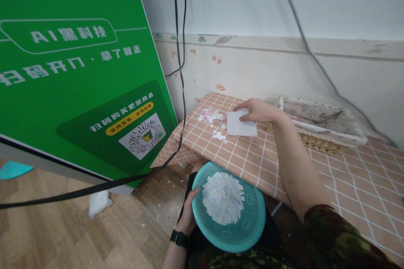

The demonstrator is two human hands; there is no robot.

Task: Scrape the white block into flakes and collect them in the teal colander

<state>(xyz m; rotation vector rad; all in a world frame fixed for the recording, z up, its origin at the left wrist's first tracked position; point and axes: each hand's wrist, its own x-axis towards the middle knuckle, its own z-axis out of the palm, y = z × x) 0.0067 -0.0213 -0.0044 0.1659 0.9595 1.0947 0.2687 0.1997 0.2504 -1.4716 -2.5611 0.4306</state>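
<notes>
My left hand (189, 212) is closed on the left rim of a teal plastic colander (252, 235), which rests over my lap below the table's edge. A heap of small white paper scraps (223, 197) lies inside it. Over the table, my right hand (257, 111) grips a flat white card (241, 125), thumb on its near face and fingers behind it. Just left of the card, loose paper scraps (211, 115) are scattered on the checked tablecloth (265, 155), some with pink on them. The card stands tilted; its lower edge seems close to the cloth.
A lined wicker basket (331, 145) sits on the table against the wall. A green cabinet with printed signs (78, 92) stands at left. A black cord (181, 84) hangs in front of it. On the wooden floor lie a white plastic bag (99, 202) and stray scraps.
</notes>
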